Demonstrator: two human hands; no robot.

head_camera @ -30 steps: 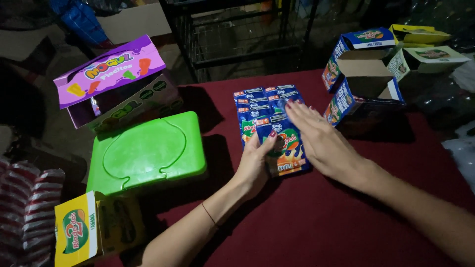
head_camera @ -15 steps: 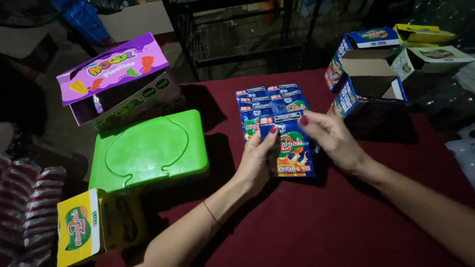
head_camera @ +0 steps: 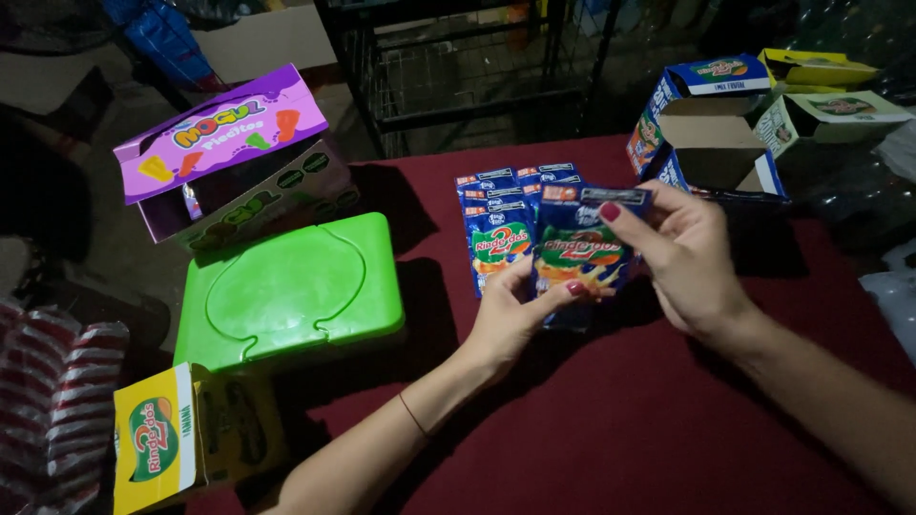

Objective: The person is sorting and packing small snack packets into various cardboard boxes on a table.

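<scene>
Near the middle of the frame, the left hand [head_camera: 515, 319] pinches the lower edge of a blue sachet [head_camera: 582, 250] between thumb and fingers, while the right hand [head_camera: 689, 256] grips its upper right corner, so both hands hold the sachet lifted just above the dark red tabletop [head_camera: 611, 429]. Just behind and to the left of it lies a row of matching sachets [head_camera: 501, 215] flat on the tabletop. Further left sits a green lidded box [head_camera: 291, 291], with a purple carton [head_camera: 224, 143] beyond it in the upper left. An open blue carton [head_camera: 711, 119] stands at upper right, and a yellow carton [head_camera: 157, 434] lies at lower left.
</scene>
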